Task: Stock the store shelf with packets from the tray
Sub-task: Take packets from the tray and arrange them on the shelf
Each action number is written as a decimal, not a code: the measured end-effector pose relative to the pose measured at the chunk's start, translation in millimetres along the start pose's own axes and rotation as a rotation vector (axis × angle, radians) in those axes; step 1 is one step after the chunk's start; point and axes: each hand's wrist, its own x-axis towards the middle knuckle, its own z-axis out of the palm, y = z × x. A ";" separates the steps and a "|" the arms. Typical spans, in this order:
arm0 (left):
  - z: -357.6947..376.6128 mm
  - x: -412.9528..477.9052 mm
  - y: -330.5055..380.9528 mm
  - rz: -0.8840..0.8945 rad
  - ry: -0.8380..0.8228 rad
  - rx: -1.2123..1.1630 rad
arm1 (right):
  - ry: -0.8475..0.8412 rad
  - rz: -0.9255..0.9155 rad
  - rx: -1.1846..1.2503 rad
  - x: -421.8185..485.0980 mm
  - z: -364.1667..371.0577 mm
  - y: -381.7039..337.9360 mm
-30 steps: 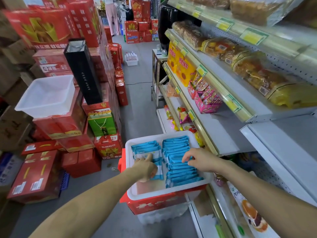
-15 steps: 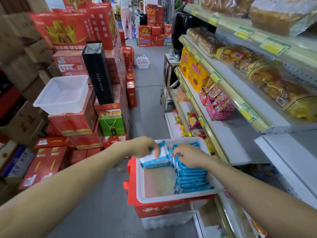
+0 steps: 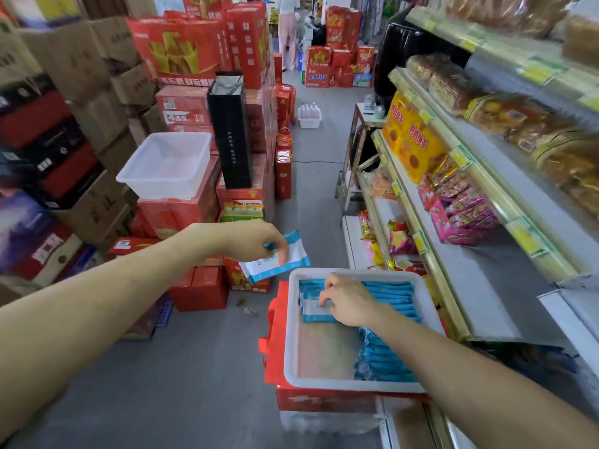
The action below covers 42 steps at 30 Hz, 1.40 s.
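A white tray point(image 3: 290, 338) stands on a red box in the aisle, with several blue-and-white packets point(image 3: 385, 358) stacked along its right side. My left hand point(image 3: 256, 243) holds one blue-and-white packet point(image 3: 275, 264) in the air, above and left of the tray's far corner. My right hand point(image 3: 348, 301) is inside the tray, its fingers curled on the top of a small pile of packets point(image 3: 311, 307) at the far end. The grey store shelf point(image 3: 476, 280) runs along the right, with a bare stretch beside the tray.
Pink packets point(image 3: 460, 218) and yellow biscuit packs point(image 3: 411, 144) fill the shelf farther along. Red cartons point(image 3: 181, 215) are stacked on the left, one topped by an empty white tub point(image 3: 167, 165). A grey aisle floor point(image 3: 181, 367) lies between. A person point(image 3: 288, 30) stands far down the aisle.
My left hand has lifted a packet out of the tray and carried it up and to the left. My right hand has shifted left onto the far pile of packets.
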 end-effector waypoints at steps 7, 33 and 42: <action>14.0 4.8 -1.8 0.001 -0.037 -0.028 | -0.099 -0.031 0.015 -2.7 7.2 -8.0; 14.4 20.3 -7.7 0.021 -0.094 -0.017 | -0.410 -0.036 0.105 -20.0 35.9 -12.1; -10.9 44.5 -6.3 0.072 -0.082 0.080 | -0.389 -0.090 0.179 -21.0 -27.2 -6.7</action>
